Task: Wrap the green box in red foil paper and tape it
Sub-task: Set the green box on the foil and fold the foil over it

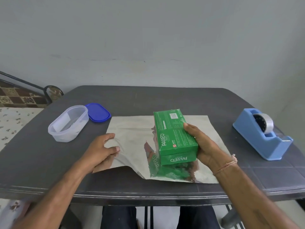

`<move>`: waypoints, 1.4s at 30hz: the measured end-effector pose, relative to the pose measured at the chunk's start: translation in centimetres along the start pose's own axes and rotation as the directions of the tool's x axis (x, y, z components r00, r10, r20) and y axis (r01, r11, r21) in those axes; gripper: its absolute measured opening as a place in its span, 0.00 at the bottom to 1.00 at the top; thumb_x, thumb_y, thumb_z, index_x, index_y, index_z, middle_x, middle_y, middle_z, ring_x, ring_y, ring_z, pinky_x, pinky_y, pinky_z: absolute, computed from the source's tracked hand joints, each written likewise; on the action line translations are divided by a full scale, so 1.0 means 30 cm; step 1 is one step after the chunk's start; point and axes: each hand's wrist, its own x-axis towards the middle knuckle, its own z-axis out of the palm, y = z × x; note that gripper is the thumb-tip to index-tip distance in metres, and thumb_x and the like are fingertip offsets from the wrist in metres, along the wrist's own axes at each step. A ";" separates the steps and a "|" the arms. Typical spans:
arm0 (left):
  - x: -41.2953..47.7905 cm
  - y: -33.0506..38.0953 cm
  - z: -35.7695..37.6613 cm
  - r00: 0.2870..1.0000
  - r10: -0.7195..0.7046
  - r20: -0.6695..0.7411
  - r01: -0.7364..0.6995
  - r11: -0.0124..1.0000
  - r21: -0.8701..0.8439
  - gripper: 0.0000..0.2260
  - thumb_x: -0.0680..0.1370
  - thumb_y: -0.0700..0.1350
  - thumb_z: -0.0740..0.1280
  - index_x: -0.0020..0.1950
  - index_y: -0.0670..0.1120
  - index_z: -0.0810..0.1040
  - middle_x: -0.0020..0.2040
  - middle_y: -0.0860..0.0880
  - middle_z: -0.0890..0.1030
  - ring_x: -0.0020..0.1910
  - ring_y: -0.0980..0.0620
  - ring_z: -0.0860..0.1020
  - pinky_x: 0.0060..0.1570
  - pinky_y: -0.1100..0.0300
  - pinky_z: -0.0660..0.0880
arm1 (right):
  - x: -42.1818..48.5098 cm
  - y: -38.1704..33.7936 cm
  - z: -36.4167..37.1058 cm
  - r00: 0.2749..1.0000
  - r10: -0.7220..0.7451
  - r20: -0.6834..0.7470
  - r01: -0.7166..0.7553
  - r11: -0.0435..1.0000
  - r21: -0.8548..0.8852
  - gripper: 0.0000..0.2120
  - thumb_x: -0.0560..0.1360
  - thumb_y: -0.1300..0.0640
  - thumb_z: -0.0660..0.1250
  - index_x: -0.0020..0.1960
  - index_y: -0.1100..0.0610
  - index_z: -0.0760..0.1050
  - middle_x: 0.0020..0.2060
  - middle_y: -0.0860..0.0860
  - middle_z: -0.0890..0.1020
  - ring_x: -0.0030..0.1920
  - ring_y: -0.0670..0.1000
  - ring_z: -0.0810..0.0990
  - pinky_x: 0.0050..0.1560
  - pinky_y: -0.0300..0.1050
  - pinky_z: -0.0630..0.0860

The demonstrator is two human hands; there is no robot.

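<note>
Green box (173, 136), judged a light, stiff carton: right hand (204, 146) clasps its right long side, a sound hold. It sits on the foil sheet (132, 126), silver face up, mid-table. Sheet likely thin, slippery, crease-prone; left hand (100, 149) lies on its left part, pinch unclear.

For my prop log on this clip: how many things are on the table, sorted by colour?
Green: 1, the box
Silver: 1, the foil sheet
Blue: 2, the lid and the tape dispenser
Clear: 1, the container
Total: 5
</note>
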 end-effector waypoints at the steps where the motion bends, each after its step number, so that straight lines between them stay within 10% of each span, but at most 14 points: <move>1: -0.006 -0.006 -0.004 1.000 0.012 -0.006 -0.012 0.999 0.033 0.28 0.78 0.38 0.73 0.77 0.45 0.70 0.74 0.52 0.72 0.43 0.65 0.84 0.44 0.71 0.76 | -0.004 0.003 0.003 1.000 -0.002 0.003 0.002 1.000 -0.003 0.25 0.75 0.50 0.74 0.69 0.58 0.74 0.56 0.59 0.86 0.55 0.61 0.86 0.46 0.52 0.84; 9: -0.050 -0.008 -0.030 0.999 0.054 0.007 -0.054 0.969 0.239 0.31 0.75 0.38 0.76 0.76 0.46 0.70 0.74 0.49 0.70 0.58 0.46 0.84 0.61 0.46 0.79 | -0.022 0.005 0.027 1.000 -0.017 -0.007 0.017 1.000 -0.015 0.24 0.76 0.50 0.74 0.68 0.57 0.74 0.55 0.59 0.86 0.54 0.59 0.87 0.45 0.52 0.84; 14: -0.077 0.061 0.048 0.842 0.539 -0.017 -0.287 0.475 0.832 0.32 0.75 0.52 0.76 0.76 0.48 0.70 0.79 0.47 0.63 0.76 0.44 0.66 0.69 0.46 0.70 | -0.032 0.015 0.025 0.999 -0.015 -0.037 0.014 1.000 -0.015 0.20 0.78 0.53 0.73 0.66 0.57 0.74 0.52 0.58 0.87 0.49 0.57 0.88 0.41 0.49 0.84; 22: -0.021 0.080 0.175 0.901 0.064 0.428 -0.412 0.431 0.803 0.45 0.72 0.67 0.72 0.83 0.56 0.55 0.84 0.54 0.52 0.81 0.52 0.56 0.78 0.51 0.59 | -0.066 -0.008 -0.012 0.988 -0.143 -0.054 0.128 0.968 -0.215 0.20 0.81 0.54 0.68 0.72 0.53 0.70 0.56 0.56 0.84 0.42 0.48 0.86 0.33 0.38 0.80; 29: -0.022 0.123 0.041 0.903 -0.091 0.420 -0.293 0.583 0.758 0.43 0.70 0.53 0.80 0.80 0.57 0.62 0.80 0.55 0.61 0.70 0.55 0.71 0.62 0.67 0.71 | -0.057 0.012 -0.050 0.993 -0.121 -0.015 0.115 0.971 -0.209 0.18 0.81 0.57 0.68 0.70 0.57 0.72 0.56 0.57 0.83 0.41 0.47 0.88 0.37 0.39 0.82; 32: -0.017 0.181 0.121 0.895 0.022 0.445 -0.373 0.583 0.722 0.44 0.70 0.66 0.73 0.81 0.54 0.60 0.81 0.53 0.61 0.77 0.53 0.64 0.71 0.62 0.62 | -0.048 0.019 -0.056 0.993 -0.118 -0.007 0.114 0.974 -0.196 0.17 0.81 0.57 0.68 0.69 0.59 0.75 0.55 0.57 0.85 0.43 0.49 0.88 0.39 0.40 0.82; 36: -0.004 0.220 0.271 0.901 0.061 0.430 -0.219 0.919 0.329 0.45 0.69 0.70 0.69 0.82 0.55 0.59 0.81 0.51 0.63 0.77 0.52 0.65 0.76 0.50 0.63 | -0.047 0.017 -0.063 0.994 -0.106 0.010 0.106 0.976 -0.189 0.15 0.81 0.58 0.68 0.67 0.59 0.75 0.52 0.56 0.86 0.42 0.49 0.88 0.38 0.40 0.82; 42: 0.024 0.201 0.363 0.883 0.059 0.466 -0.145 0.978 0.151 0.38 0.71 0.64 0.75 0.78 0.60 0.66 0.74 0.56 0.73 0.74 0.53 0.70 0.76 0.47 0.63 | -0.042 0.010 -0.079 0.996 -0.083 0.034 0.086 0.989 -0.118 0.15 0.81 0.60 0.68 0.66 0.62 0.76 0.51 0.58 0.87 0.45 0.52 0.88 0.40 0.41 0.83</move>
